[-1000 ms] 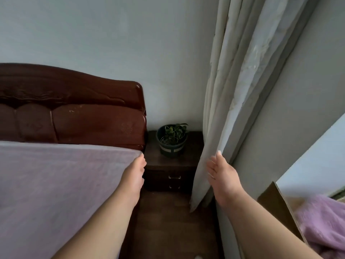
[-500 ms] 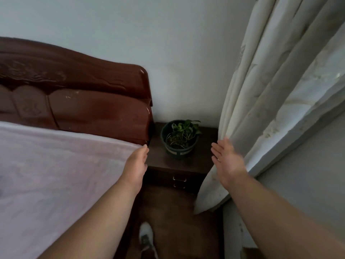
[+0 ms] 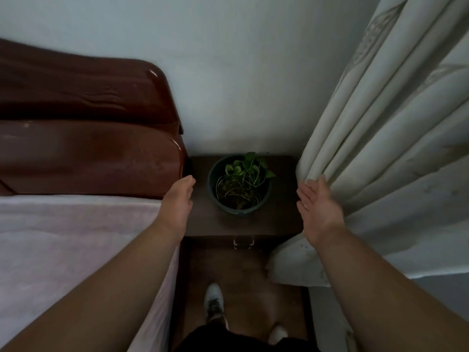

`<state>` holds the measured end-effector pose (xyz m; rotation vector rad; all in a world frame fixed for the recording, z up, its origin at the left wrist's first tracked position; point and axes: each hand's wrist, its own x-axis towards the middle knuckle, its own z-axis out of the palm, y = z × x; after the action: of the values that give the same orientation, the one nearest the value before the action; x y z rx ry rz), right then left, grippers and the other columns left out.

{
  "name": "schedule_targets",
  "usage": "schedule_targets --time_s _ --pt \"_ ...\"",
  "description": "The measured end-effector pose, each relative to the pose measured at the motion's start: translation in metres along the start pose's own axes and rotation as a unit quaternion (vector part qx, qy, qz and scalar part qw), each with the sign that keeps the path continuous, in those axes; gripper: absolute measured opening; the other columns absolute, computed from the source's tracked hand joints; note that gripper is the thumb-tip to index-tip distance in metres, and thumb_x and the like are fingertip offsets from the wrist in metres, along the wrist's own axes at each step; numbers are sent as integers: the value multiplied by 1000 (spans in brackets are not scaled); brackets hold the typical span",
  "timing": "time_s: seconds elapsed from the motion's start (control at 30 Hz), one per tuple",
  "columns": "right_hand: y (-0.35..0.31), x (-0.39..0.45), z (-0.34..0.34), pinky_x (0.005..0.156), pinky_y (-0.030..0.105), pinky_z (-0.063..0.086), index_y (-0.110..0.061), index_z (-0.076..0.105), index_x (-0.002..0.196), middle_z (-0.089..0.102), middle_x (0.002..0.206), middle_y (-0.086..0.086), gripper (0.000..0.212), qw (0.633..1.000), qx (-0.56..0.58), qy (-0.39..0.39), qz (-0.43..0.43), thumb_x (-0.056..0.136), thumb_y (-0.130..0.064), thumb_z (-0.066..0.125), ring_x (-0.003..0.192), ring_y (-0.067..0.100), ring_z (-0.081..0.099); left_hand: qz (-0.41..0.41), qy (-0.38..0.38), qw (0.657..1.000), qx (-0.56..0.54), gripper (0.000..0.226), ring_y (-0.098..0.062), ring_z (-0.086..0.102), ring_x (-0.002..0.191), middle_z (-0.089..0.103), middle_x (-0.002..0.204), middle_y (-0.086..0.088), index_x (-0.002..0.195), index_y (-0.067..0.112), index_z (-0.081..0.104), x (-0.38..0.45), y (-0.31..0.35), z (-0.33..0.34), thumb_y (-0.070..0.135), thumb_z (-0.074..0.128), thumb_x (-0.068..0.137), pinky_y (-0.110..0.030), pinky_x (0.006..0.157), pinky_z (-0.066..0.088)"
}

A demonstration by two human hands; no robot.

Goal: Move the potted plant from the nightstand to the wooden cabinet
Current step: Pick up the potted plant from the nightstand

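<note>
On the dark nightstand (image 3: pixel 266 222) sits the potted plant (image 3: pixel 239 185), upright between bed headboard (image 3: pixel 91 158) and curtain (image 3: pixel 380 138). Left hand (image 3: pixel 177 201) hovers flat-fingered, spread and empty, just beside the pot; right hand (image 3: pixel 319 208) mirrors it, palm inward, unclenched, brushing the curtain's folds.

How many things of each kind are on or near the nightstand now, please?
Potted plant: 1
Nightstand: 1
Hands (left hand, right hand), both open: 2
Curtain: 1
Headboard: 1
Shoes: 2
Total: 8
</note>
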<state>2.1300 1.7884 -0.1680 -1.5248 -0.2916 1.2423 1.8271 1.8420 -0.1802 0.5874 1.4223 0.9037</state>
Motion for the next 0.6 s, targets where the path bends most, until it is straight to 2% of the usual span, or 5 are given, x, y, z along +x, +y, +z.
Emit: schedule_targets --time_s 0.3,0.37,0.43,0.5,0.6 --pt "83 95 5 136 44 31 -7 37 176 53 175 13 78 998 7 43 50 118 -60 38 162 27 48 -74 36 995 -49 62 -23 31 168 41 181 -3 173 12 38 112 -78 -18 37 42 116 -42 136 21" --pt "111 123 7 137 47 29 -8 36 176 50 177 14 78 996 25 44 79 119 -60 36 165 29 43 -92 52 993 -60 62 -25 41 163 48 176 -4 171 12 43 141 -106 -19 38 45 115 -44 135 27" --pt "137 151 12 137 50 28 -11 37 176 48 178 15 77 993 36 43 103 119 -61 34 166 32 42 -106 69 990 -60 54 -23 61 141 65 156 -2 161 11 57 170 -133 -14 37 52 114 -42 122 44" --pt "156 179 20 137 52 27 -17 39 176 49 178 15 72 991 51 42 117 119 -60 32 165 34 42 -108 56 991 -55 39 -18 69 120 72 140 0 146 17 69 195 -152 -5 33 54 114 -38 105 52" --pt "178 212 32 136 55 32 -24 50 170 66 161 8 62 988 61 44 136 121 -56 29 157 32 53 -110 37 992 -51 34 -21 74 119 83 127 1 137 22 75 226 -173 8 28 50 113 -39 100 56"
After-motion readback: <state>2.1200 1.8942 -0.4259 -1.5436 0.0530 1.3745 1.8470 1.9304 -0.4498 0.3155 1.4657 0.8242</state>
